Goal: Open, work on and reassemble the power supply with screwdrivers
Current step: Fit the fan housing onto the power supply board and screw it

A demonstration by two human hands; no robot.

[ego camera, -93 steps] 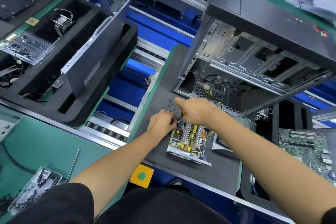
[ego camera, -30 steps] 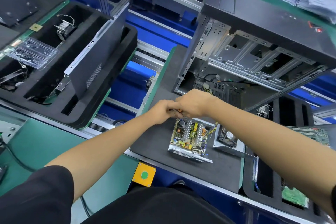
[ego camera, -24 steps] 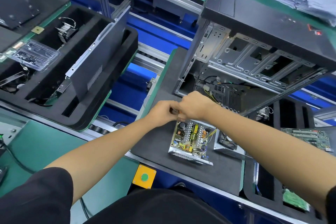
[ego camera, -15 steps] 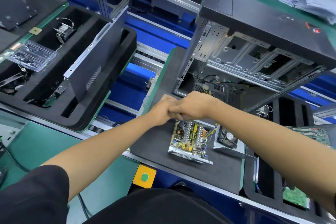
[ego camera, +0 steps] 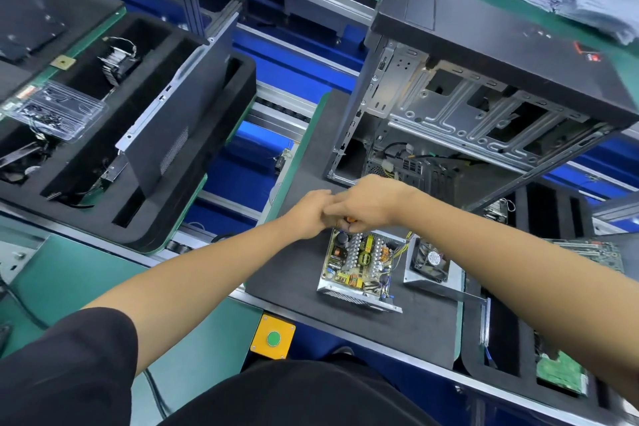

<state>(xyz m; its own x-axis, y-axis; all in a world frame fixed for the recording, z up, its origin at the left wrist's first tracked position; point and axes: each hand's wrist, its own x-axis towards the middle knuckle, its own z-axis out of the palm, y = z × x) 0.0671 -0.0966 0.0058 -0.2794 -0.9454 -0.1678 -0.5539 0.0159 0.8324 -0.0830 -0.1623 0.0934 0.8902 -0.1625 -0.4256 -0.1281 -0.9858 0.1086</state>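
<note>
Hands meeting at power supply's far edge | right hand (ego camera: 366, 204) clenching an orange-handled screwdriver (ego camera: 350, 219), left hand (ego camera: 309, 214) pinching beside it, apparently steadying the tip | power supply (ego camera: 359, 266) lying open on tabletop (ego camera: 294, 270), fan cover (ego camera: 432, 263) waiting just right.

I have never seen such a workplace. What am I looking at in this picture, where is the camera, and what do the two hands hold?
The camera sits on the person's head and looks down, so both bare arms reach forward from below. The left hand and right hand meet above the far end of an opened power supply, whose circuit board is uncovered. An orange bit, probably a screwdriver handle, shows in the right hand; what the left hand pinches is hidden. The supply lies on a dark mat. Beside it lies its cover with a fan; behind stands an open computer case.
</note>
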